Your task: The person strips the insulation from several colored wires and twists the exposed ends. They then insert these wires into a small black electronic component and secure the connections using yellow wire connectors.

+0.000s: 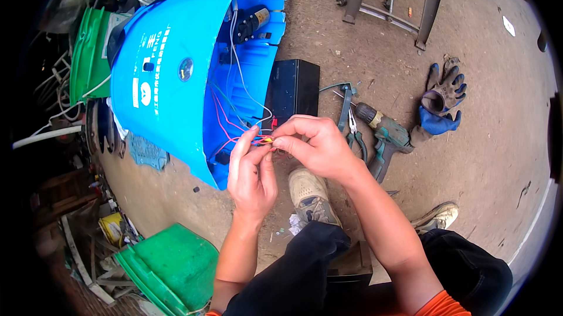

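Note:
A blue plastic sprayer tank (pixel 170 75) lies on its side, its open base facing right. Inside show a small dark pump motor (pixel 251 24) and several thin wires (pixel 220 113), red, green and grey. In front of that opening, my left hand (pixel 251 178) pinches red wires, fingers closed. My right hand (pixel 316 146) grips the same wires from the right, thumb against forefinger. Between my fingertips shows a small yellow piece (pixel 266 139), too small to name. Beyond my right hand, a black box-shaped battery (pixel 299 84) stands against the tank, with a red bit near its lower edge.
Right of my hands lie a cutting tool (pixel 346 105), pliers (pixel 354 131), a cordless drill (pixel 388 140) and work gloves (pixel 443 93). A brown stool (pixel 431 2) stands at the far right. Green plastic tanks (pixel 170 266) and clutter line the left. My shoe (pixel 311 193) is below my hands.

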`<state>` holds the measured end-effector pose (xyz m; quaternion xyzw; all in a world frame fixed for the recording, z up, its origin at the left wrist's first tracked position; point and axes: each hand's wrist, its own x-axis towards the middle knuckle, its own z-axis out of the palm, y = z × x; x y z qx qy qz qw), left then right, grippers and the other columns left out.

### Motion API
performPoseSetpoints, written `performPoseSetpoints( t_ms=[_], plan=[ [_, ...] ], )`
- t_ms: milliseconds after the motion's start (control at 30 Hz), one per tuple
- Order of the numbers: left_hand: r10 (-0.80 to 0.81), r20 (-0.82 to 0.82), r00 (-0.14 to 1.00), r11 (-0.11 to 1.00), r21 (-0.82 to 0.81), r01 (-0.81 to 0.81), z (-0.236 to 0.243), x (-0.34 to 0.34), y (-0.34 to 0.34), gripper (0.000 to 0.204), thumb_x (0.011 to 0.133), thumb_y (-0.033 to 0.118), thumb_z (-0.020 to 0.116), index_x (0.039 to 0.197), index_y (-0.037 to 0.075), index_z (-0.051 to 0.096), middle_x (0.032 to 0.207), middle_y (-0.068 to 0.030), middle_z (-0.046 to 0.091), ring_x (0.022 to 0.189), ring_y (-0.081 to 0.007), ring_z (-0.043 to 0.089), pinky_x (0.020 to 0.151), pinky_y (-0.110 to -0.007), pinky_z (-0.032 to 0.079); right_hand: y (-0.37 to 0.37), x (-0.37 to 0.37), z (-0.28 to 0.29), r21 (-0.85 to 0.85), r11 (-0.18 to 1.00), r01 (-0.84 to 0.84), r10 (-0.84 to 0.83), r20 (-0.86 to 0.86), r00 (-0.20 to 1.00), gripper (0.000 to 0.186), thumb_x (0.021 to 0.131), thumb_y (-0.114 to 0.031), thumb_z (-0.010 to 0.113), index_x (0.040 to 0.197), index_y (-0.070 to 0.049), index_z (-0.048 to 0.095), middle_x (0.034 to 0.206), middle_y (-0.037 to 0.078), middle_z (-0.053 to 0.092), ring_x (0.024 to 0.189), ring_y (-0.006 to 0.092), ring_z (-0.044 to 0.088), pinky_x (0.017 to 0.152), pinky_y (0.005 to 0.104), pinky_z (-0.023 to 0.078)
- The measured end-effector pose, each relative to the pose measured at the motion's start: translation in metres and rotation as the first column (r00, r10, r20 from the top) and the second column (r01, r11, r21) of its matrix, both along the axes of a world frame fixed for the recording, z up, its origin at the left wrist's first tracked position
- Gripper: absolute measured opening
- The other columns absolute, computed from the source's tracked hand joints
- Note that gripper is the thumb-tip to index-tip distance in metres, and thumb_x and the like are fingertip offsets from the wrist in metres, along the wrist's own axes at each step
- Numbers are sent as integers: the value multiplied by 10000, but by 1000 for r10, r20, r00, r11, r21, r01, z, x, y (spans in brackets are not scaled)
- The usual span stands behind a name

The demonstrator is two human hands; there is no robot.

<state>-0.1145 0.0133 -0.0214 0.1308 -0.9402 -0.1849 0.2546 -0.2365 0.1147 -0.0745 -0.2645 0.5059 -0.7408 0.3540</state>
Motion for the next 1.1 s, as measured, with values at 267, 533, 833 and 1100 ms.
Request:
performPoseSetpoints(
  t_ms=[267,533,833,1100],
  plan=[
    [-21,36,999,998,-56,23,3,-2,-3,169,830,-51,698,989,-26,646,1209,-237,644,1016,-348,643,895,-419,502,3,9,-6,-99,995,-19,46,280,959,140,943,-53,660,1059,13,703,922,67,713,846,96,653,734,293,537],
    [3,34,999,1000,-16,-3,4,-3,-4,150,830,-56,696,970,-37,646,1169,-229,643,1017,-344,642,886,-411,507,9,2,3,-16,998,59,-61,-257,965,157,903,-26,684,1047,34,702,961,138,711,849,211,699,748,314,552],
    [-45,21,999,999,11,45,7,-7,-6,140,842,-72,714,959,-52,639,1132,-231,654,950,-316,688,814,-368,570,7,1,3,-49,985,167,-173,-401,900,109,886,-11,686,986,27,707,899,140,703,797,245,691,692,331,536],
    [-15,-82,997,961,276,37,-2,-4,-10,104,869,-70,703,956,-49,650,1100,-225,703,973,-301,710,865,-360,565,5,3,-2,-54,983,177,-185,-299,936,72,886,-43,665,947,-11,685,862,146,676,799,327,662,707,406,531]
  ],
)
